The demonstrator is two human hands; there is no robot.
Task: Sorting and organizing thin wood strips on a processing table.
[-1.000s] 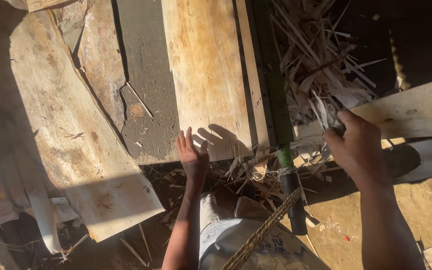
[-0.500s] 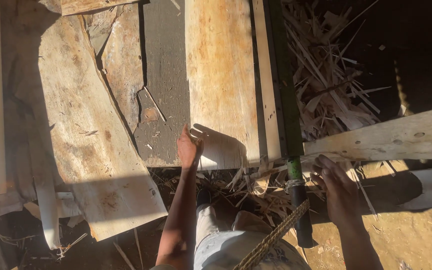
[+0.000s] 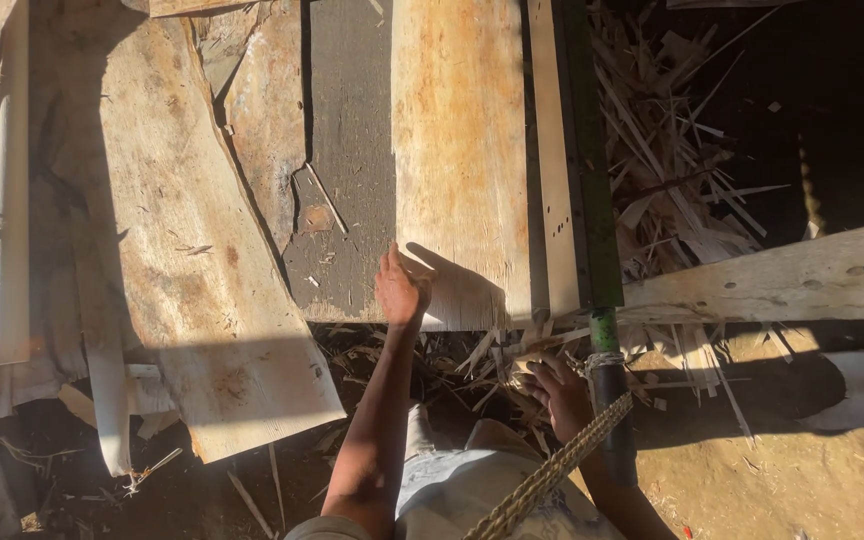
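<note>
My left hand rests against the near end of a wide pale plank, fingers spread and pointing up, thumb at the plank's left edge. My right hand is lower, down in a heap of thin wood slivers just below the plank ends, with its fingers curled around some of them. It sits beside a dark pole whose upper part is green. A twisted rope runs diagonally across my right forearm.
Rough bark-edged slabs and a grey board lie left of the pale plank. A narrow strip lies along its right side. Another plank crosses at the right over a large pile of splinters. Sandy ground lies below.
My right hand came down from the right-hand plank and moved left into the slivers by the pole. My left hand stayed at the pale plank's end.
</note>
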